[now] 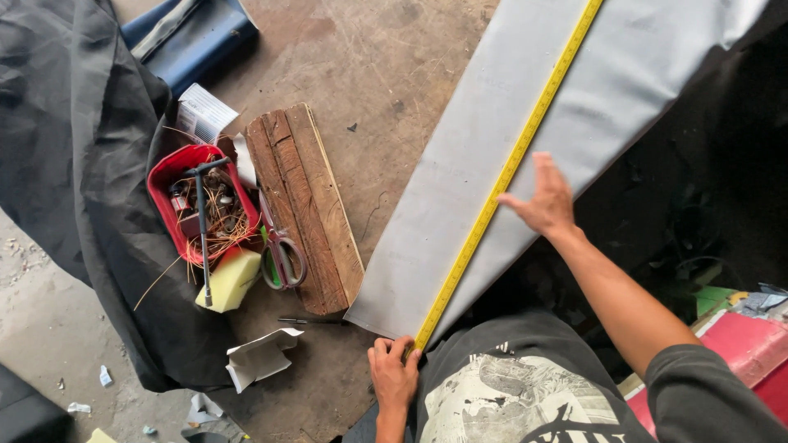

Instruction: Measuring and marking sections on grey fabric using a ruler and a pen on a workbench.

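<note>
Head cam looks straight down at a scuffed brown bench (386,74) where a person has a long strip of grey sheet material (492,148) laid out diagonally, with a yellow measuring tape (509,168) stretched along its length. Left hand (394,377) sits at the near corner of the grey strip, its grip pinched together on the end of the tape right at the strip's edge. Right hand (543,201) is further up, fingers spread apart and pressed flat on the grey strip just beside the tape, so it's not clamped on anything. Off to the left there's a weathered slab of brown wooden planks (312,189) with a pair of grey-handled scissors (281,254) lying partly on it, and next to that a red plastic tub (176,176) stuffed with wire scraps and small bits, with a dark metal T-handle tool (201,230) lying across it. A yellow sponge block (231,279) touches the tub's near end, a crumpled piece of white paper (261,357) lies near the bench edge, and black fabric (74,164) drapes over the far left side.
</note>
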